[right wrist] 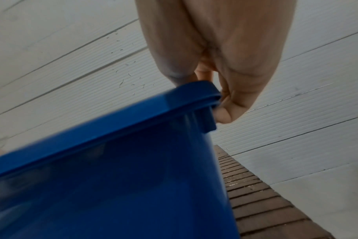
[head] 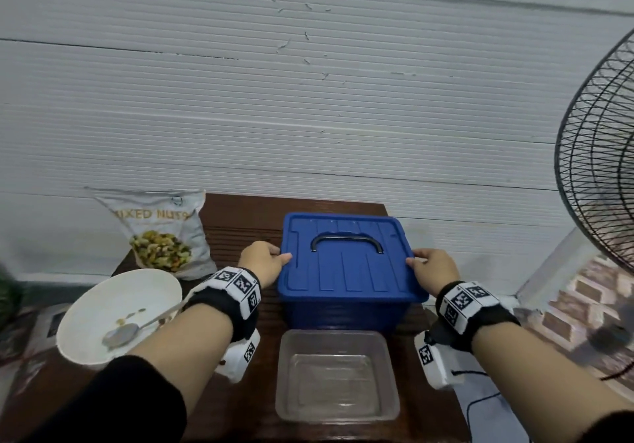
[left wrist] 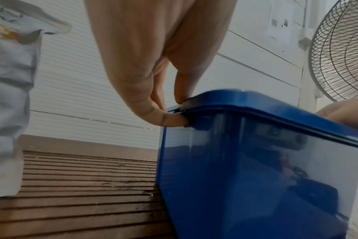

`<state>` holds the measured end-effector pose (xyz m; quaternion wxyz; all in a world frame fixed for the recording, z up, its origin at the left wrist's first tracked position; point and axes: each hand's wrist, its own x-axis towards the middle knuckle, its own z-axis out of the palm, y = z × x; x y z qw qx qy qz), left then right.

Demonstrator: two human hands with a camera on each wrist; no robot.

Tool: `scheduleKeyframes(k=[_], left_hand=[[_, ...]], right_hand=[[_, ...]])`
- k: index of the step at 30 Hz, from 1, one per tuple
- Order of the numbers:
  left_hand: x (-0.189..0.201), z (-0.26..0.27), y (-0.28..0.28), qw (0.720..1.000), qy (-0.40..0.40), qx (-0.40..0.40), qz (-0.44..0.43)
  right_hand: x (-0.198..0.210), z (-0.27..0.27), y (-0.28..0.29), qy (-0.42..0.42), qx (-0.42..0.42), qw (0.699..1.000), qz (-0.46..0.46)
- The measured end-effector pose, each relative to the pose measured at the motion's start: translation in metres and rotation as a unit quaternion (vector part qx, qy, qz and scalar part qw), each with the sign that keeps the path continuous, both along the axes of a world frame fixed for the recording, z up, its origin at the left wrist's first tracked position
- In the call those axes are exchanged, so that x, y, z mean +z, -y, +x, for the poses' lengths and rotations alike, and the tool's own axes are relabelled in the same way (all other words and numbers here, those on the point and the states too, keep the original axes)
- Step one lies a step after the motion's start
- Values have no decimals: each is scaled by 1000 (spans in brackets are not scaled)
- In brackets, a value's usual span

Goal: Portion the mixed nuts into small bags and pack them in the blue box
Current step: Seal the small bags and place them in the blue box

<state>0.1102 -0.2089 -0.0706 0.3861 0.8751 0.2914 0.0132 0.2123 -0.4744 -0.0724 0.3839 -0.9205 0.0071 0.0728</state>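
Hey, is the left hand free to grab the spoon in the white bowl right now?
Probably not right away: the left hand is pinching the blue box lid's edge. The spoon lies uncovered in the white bowl beside that forearm, so after letting go nothing seems to block it.

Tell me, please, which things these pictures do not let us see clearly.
- Inside of the blue box: head view, hidden by its lid.
- Spoon handle end: head view, behind the left forearm.
- Left hand fingertips: left wrist view, tucked under the lid edge.
- Fan: cut off by the right edge.
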Motion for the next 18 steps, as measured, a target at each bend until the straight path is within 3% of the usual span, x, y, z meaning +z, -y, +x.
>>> scheduleKeyframes(k=[18], left_hand=[[-10,50,-27,998,47,16,-38]], right_hand=[[-8,48,-28,10,-18,1000,4]])
